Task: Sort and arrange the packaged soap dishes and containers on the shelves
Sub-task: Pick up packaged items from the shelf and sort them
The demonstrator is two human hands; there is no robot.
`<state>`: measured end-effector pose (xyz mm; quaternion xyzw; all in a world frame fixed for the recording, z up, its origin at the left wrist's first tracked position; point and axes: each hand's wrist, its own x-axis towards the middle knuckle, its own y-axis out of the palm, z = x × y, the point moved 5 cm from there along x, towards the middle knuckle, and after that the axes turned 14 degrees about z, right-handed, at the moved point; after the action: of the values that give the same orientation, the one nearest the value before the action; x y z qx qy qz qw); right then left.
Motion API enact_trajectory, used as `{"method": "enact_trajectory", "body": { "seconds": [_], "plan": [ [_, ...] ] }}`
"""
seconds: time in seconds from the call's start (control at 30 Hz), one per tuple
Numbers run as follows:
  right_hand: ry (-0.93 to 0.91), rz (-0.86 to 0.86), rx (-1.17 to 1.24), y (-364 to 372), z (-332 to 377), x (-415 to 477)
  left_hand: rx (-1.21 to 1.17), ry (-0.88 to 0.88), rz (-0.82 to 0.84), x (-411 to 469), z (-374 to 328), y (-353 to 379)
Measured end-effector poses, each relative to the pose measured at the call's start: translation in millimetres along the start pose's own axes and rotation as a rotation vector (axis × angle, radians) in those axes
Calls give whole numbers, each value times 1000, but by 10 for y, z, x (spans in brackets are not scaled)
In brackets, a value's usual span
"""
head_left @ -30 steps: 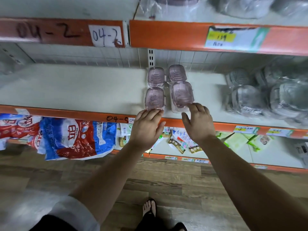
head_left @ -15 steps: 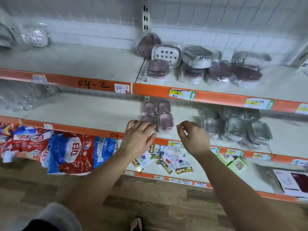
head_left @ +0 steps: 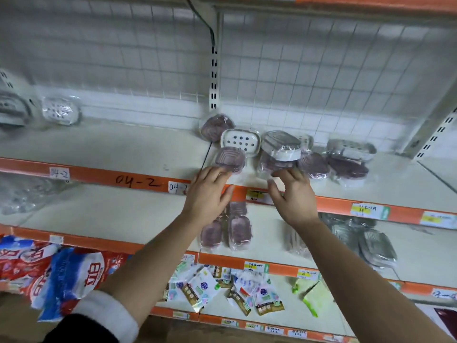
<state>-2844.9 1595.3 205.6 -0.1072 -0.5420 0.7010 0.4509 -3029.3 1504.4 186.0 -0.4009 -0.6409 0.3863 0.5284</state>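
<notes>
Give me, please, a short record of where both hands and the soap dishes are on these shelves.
left hand: open, fingertips at the front purple soap dish on the upper shelf; contact unclear
right hand: open, fingers spread, holding nothing
behind the purple dish: white perforated soap dish, wrapped lidded container
middle shelf: group of purple dishes, partly behind the left forearm

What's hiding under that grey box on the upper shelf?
A purple soap dish lies under the grey box. The box covers most of it, so I cannot tell more.
</notes>
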Motion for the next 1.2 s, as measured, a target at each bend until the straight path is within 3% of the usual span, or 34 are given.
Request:
{"method": "enact_trajectory", "body": {
  "seconds": [0.33,0.57,0.77,0.97,1.2],
  "plan": [
    [83,9,-123,-36,-288,848,-32,-63,148,874,262,435],
    [119,38,-212,43,-478,1224,-113,1,98,1045,337,502],
    [263,123,-250,148,-612,1410,-140,-27,103,1003,358,540],
    [276,-5,-106,32,-613,1281,-220,25,23,934,320,387],
    [84,-161,-40,-46,-493,720,-170,35,-81,661,237,249]
  ]
}}
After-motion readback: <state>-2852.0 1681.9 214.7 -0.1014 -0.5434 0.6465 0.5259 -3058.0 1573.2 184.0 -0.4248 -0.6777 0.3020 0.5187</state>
